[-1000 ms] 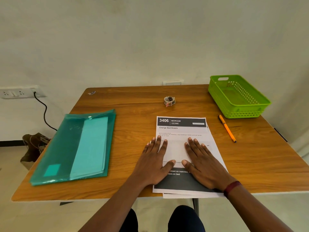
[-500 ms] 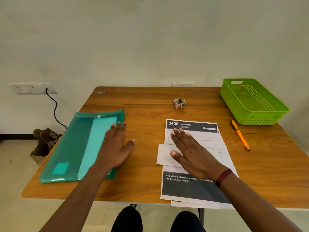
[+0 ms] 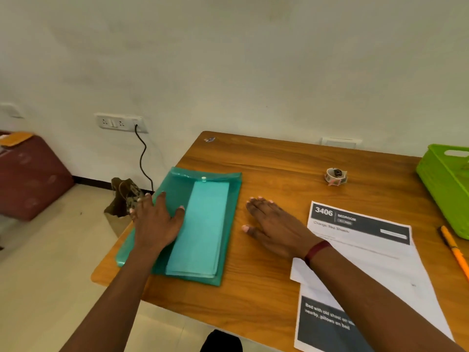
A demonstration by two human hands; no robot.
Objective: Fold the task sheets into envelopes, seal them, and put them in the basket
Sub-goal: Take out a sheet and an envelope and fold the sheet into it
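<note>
A translucent teal plastic folder (image 3: 203,224) lies at the table's left side, with pale envelopes showing inside it. My left hand (image 3: 157,219) rests flat on the folder's left half, fingers straight. My right hand (image 3: 274,224) lies flat, fingers spread, over the bare wood between the folder and the printed task sheets (image 3: 368,255). The top sheet reads "3406 BEDROOM"; a small white folded paper (image 3: 299,273) pokes out from under my right forearm. The green basket (image 3: 441,184) stands at the far right, cut off by the frame edge.
A small roll of stickers (image 3: 335,176) sits at the back of the wooden table (image 3: 279,161). An orange pen (image 3: 454,250) lies beside the basket. A wall socket with a black cable (image 3: 142,158), a bag on the floor and a maroon seat are to the left.
My view has swung left. My left hand slid further left across the folder. My right hand left the task sheets and moved onto the bare wood near the folder.
</note>
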